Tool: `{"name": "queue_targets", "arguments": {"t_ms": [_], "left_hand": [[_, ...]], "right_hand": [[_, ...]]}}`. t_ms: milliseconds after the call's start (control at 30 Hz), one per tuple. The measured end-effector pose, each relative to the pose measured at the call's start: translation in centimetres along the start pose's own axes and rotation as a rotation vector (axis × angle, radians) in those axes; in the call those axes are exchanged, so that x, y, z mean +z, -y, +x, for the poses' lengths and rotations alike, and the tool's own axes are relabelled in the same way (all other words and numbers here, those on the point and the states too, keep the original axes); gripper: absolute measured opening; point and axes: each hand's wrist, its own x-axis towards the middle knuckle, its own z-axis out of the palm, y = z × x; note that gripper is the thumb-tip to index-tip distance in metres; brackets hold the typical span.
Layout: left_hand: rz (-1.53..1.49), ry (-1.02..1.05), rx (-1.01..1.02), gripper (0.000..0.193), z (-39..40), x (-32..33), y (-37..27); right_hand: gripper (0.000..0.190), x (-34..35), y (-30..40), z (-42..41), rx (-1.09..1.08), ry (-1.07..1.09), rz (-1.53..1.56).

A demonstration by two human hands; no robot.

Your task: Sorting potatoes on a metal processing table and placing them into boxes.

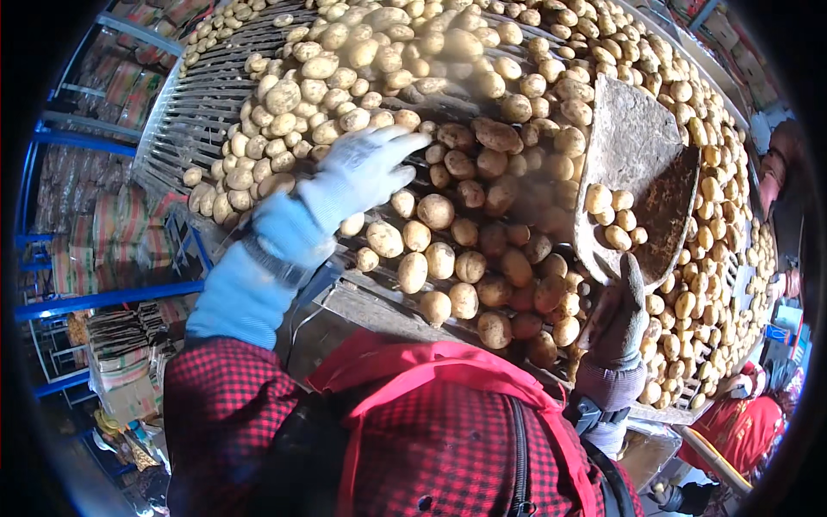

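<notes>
A large heap of potatoes (436, 212) covers a slatted sorting table (200, 123) in front of me. My left hand (368, 168), in a pale, dusty glove, reaches palm down over the potatoes with its fingers apart, holding nothing. Whether its fingertips touch them is unclear. My right hand (617, 316), in a dirty grey glove, grips the near end of a soil-stained scoop (636, 129); the grip itself is mostly hidden by the hand. Several small potatoes (618, 238) lie inside the scoop, close to my right hand. More potatoes surround it on both sides.
Along the left side stand blue metal frames (110, 300), with stacked printed sacks (123, 226) behind them. A worn board (368, 304) edges the table near my body. A co-worker in red (736, 433) is at the lower right, and another person's arm (772, 168) shows farther up.
</notes>
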Motion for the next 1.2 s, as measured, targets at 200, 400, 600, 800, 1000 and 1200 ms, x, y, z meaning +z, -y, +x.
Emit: {"name": "queue_targets", "arguments": {"t_ms": [200, 400, 600, 800, 1000, 1200], "left_hand": [[-0.033, 0.107, -0.168, 0.067, 3.7, 4.0, -2.4], [-0.084, 0.148, -0.335, 0.056, 3.5, 3.3, -5.0], [-0.087, 0.040, -0.374, 0.047, 4.1, 5.3, -5.5], [-0.869, -0.199, -0.310, 0.043, 3.1, 5.9, -3.2], [-0.971, -0.343, 0.181, 0.057, 6.9, -3.0, -11.1], [-0.193, -0.239, -0.007, 0.054, 7.3, 1.2, 2.4]], "right_hand": [[0.059, -0.1, -0.4, 0.6, -0.019, 0.012, 0.031], [0.059, -0.1, -0.7, 0.8, 0.011, 0.158, 0.096], [0.053, 0.7, -0.5, 0.8, 0.060, 0.130, -0.009], [0.053, -0.5, -0.6, 1.0, 0.188, 0.235, 0.023], [0.052, 3.5, 1.3, -2.0, 0.064, 0.218, 0.095], [0.037, 2.4, 0.7, -0.8, 0.139, 0.089, 0.096]]}}
